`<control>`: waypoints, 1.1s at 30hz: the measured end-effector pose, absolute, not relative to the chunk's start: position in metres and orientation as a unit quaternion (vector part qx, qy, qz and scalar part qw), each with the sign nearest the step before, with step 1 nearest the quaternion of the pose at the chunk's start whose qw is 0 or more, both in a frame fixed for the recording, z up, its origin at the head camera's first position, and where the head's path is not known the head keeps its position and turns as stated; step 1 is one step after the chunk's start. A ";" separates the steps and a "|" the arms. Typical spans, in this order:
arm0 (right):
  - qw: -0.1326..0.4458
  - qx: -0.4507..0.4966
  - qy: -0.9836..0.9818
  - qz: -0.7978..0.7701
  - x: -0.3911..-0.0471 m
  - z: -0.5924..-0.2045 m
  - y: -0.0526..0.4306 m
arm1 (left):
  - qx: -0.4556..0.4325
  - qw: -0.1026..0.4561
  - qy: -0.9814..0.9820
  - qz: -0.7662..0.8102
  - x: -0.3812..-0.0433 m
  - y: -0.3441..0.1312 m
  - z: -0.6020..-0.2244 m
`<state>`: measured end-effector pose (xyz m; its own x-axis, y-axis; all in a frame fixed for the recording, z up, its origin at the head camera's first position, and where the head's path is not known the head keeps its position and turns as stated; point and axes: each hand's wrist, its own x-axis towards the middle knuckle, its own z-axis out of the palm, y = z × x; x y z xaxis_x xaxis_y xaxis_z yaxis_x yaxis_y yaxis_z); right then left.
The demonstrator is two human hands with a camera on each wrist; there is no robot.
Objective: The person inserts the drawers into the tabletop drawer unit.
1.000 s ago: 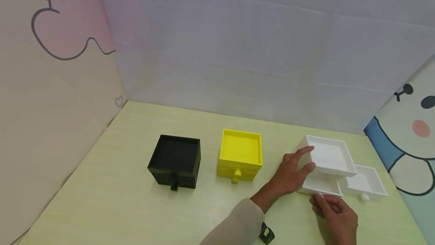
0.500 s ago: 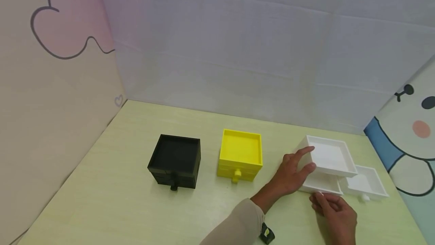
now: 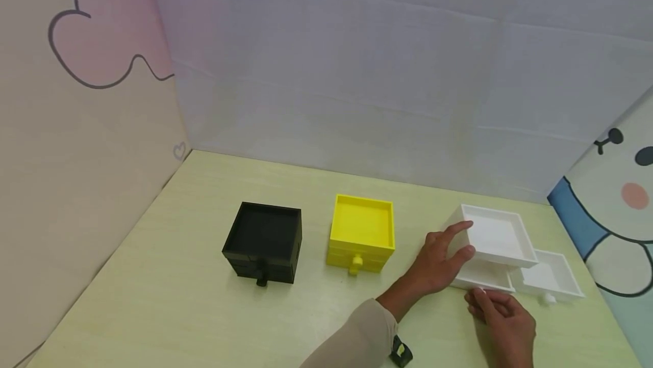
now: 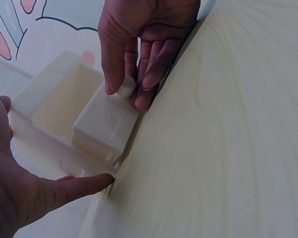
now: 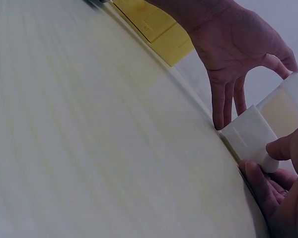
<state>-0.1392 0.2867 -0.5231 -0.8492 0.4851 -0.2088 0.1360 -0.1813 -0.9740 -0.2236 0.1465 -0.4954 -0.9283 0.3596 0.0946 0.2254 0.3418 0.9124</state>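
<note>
A white drawer box (image 3: 499, 235) stands at the right of the table, its lower drawer (image 3: 482, 274) partly pulled out. Above that drawer the box has an open slot (image 4: 64, 94). My right hand (image 3: 505, 322) pinches the drawer's round white knob (image 4: 126, 86) between thumb and fingers. Against the box's left side rest the straight fingers of my left hand (image 3: 433, 260), with its thumb spread toward the front corner. A second white drawer (image 3: 553, 273) with a knob (image 3: 548, 299) lies on the table just right of the box.
To the left stand a yellow drawer box (image 3: 362, 220) and a black one (image 3: 262, 232), both with front knobs. A small black object (image 3: 401, 352) shows beside the left sleeve (image 3: 357, 337). A pale sheet (image 3: 331, 73) hangs behind the table, with printed side walls.
The lower white drawer has slid slightly inward, with my right hand on its knob. My left hand has stayed at the box's side.
</note>
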 end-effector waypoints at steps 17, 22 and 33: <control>0.126 -0.248 -0.628 0.726 -0.142 -0.524 0.286 | 0.179 0.062 0.816 0.546 -0.223 0.145 -0.496; 0.120 -0.256 -0.634 0.720 -0.145 -0.522 0.285 | 0.181 0.056 0.816 0.545 -0.223 0.146 -0.497; 0.112 -0.265 -0.656 0.698 -0.151 -0.520 0.285 | 0.187 0.056 0.817 0.543 -0.223 0.147 -0.496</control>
